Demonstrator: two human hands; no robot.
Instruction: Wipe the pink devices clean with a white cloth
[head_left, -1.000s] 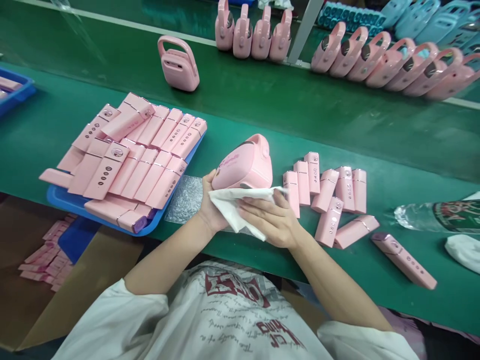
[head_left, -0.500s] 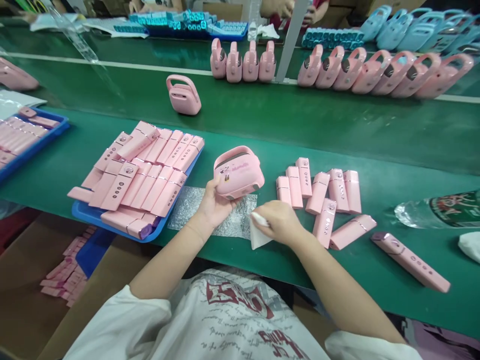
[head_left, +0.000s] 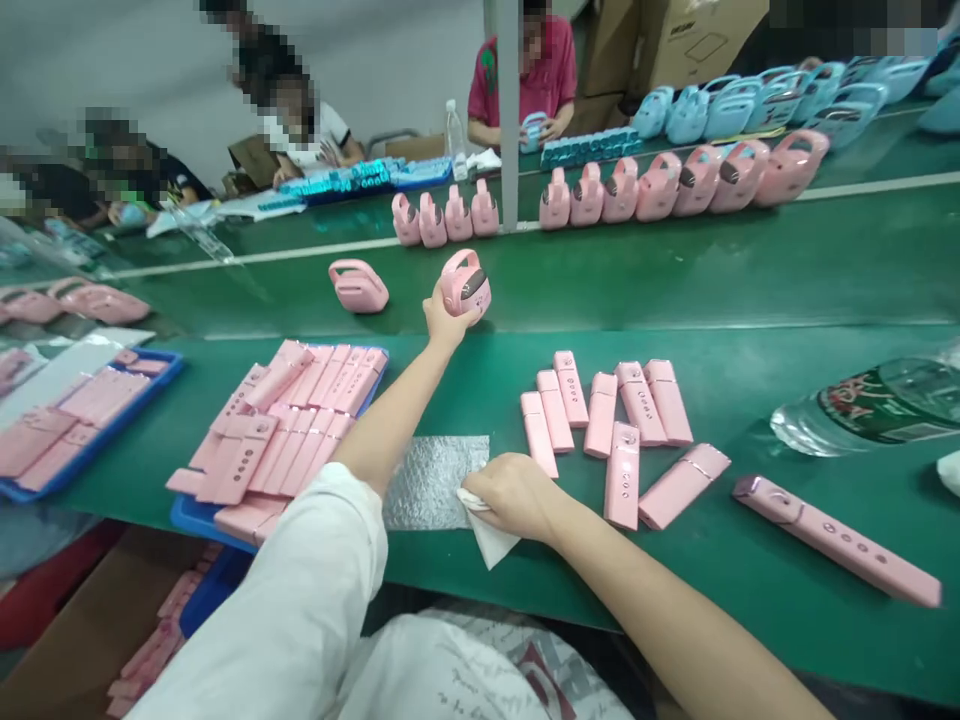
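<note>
Left hand (head_left: 444, 322), stretched far, is cupping a pink handled device (head_left: 466, 284) over the green belt (head_left: 675, 270), a shallow hold that could drop it; right hand (head_left: 511, 495) is clenching a white cloth (head_left: 491, 538)

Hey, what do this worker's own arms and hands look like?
Both hands are bare: no gloves, rings or wristbands on the left hand or the right hand. The left arm comes out of a loose white short sleeve; both forearms are uncovered. The right sleeve is out of frame. The white T-shirt has dark red print.
</note>
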